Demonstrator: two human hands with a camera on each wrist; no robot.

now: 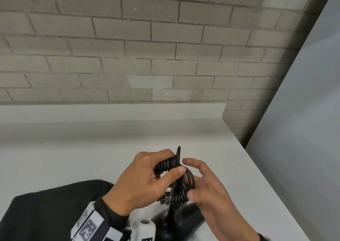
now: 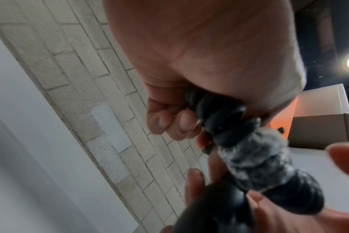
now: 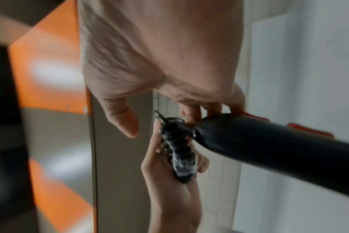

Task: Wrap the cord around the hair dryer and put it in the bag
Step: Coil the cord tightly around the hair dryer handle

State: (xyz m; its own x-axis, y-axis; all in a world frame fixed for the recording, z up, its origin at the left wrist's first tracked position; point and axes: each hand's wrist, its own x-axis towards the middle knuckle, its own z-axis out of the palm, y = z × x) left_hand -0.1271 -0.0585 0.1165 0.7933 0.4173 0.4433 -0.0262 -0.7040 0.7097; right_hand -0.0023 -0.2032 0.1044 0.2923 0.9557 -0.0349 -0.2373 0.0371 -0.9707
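Note:
My left hand (image 1: 147,182) grips the wound black cord (image 1: 166,164) in a fist, thumb pressed across it; the left wrist view shows the coil (image 2: 225,119) with a taped stretch. Loose loops (image 1: 190,180) hang off the bundle's right end. My right hand (image 1: 207,187) sits against those loops with fingers loosely bent, index finger extended and thumb (image 3: 127,124) clear. The black hair dryer (image 1: 181,220) lies below the hands; its barrel (image 3: 269,149) fills the right wrist view. The black bag (image 1: 55,213) lies at the lower left.
The white countertop (image 1: 92,158) runs back to a low white ledge and a grey brick wall (image 1: 147,47). The counter's right edge (image 1: 266,176) slants close to my right hand, with a pale panel beyond it. An orange and grey cabinet (image 3: 50,78) shows in the right wrist view.

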